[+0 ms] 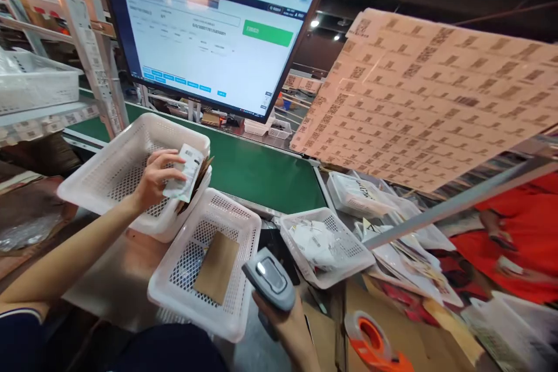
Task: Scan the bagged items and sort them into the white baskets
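My left hand (157, 179) is closed on a small white labelled packet (186, 171), held over the right rim of a white plastic basket (87, 171) at the left. Brown cardboard edges (201, 173) stick up just behind the packet. In my right hand (285, 319) is a grey barcode scanner (271, 279), its head pointing up and left. Beside the scanner stands another white basket (248, 314) with a flat brown cardboard piece (218, 267) in it. My right fingers are mostly hidden beneath the scanner.
A monitor (209, 64) hangs above a green conveyor belt (261, 171). Right of the scanner are a basket of white packets (314, 241) and an orange tape dispenser (375, 343). A board of printed codes (427, 99) overhangs the right side. A person in red (514, 232) is at far right.
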`<state>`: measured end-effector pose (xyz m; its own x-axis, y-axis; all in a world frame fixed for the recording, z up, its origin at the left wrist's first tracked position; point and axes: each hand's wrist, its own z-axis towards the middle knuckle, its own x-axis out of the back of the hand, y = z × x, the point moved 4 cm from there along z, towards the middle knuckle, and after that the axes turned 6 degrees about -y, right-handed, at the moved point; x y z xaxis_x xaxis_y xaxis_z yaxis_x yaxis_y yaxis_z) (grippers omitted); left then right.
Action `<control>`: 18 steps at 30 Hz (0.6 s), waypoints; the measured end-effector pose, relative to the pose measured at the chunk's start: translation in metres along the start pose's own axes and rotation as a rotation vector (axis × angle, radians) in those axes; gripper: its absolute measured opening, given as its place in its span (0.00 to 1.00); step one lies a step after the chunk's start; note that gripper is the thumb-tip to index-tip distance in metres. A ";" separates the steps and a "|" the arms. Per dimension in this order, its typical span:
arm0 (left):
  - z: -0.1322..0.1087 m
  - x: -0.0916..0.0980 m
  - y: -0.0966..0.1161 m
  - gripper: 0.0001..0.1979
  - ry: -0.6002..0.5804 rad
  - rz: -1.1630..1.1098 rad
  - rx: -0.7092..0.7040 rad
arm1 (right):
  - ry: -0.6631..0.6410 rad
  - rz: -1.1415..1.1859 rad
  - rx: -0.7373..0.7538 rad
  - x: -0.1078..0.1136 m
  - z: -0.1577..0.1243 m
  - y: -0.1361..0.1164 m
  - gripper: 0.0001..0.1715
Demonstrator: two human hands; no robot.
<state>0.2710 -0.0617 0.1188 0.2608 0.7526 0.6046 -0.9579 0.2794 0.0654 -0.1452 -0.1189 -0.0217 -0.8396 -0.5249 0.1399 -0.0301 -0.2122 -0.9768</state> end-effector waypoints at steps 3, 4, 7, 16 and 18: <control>0.004 -0.008 0.042 0.10 0.032 0.025 -0.239 | -0.088 -0.015 0.115 -0.009 0.031 -0.053 0.25; 0.004 -0.012 0.052 0.11 0.044 0.025 -0.296 | -0.104 -0.022 0.151 -0.012 0.041 -0.069 0.25; 0.003 -0.025 0.075 0.11 0.038 0.030 -0.411 | -0.155 -0.013 0.244 -0.019 0.064 -0.100 0.30; -0.031 -0.064 0.092 0.18 -0.003 -0.135 -0.336 | -0.180 0.034 0.239 -0.006 0.062 -0.097 0.36; -0.057 -0.089 0.088 0.21 -0.060 -0.182 -0.314 | -0.149 -0.033 0.233 0.009 0.057 -0.089 0.37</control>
<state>0.1701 -0.0703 0.0251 0.4070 0.6398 0.6519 -0.8107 0.5818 -0.0648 -0.1187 -0.1520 0.0754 -0.7507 -0.6264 0.2101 0.0840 -0.4060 -0.9100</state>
